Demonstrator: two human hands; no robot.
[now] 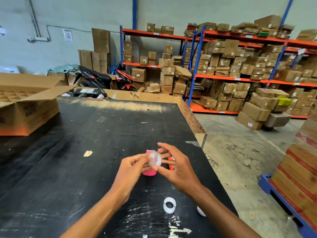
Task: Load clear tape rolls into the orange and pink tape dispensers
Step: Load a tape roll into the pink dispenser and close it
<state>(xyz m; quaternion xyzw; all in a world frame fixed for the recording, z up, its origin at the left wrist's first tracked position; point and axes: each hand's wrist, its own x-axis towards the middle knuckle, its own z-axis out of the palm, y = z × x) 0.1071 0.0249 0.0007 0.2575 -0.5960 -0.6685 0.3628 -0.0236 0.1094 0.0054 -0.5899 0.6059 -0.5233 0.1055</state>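
While the clear tape roll (155,158) is held above the pink dispenser (149,172), both hands work on it: the left hand (132,166) has its fingertips pinched close at the roll's near edge, and the right hand (173,164) grips the roll between thumb and forefinger, its other fingers spread loosely beyond. The pink dispenser lies on the black table (85,152), mostly hidden beneath the roll and the left hand. Just right of it, behind the right hand's fingers, a sliver of the orange dispenser (171,164) shows. Nearer the person than the pink dispenser sits a white ring (169,204), possibly a tape core.

The likely trouble is the tape's free end: it seems the left fingers are picking at it, and clear tape can tear narrow or stick back. A slip could also drop the roll, which could roll towards the table edge beyond the orange dispenser.
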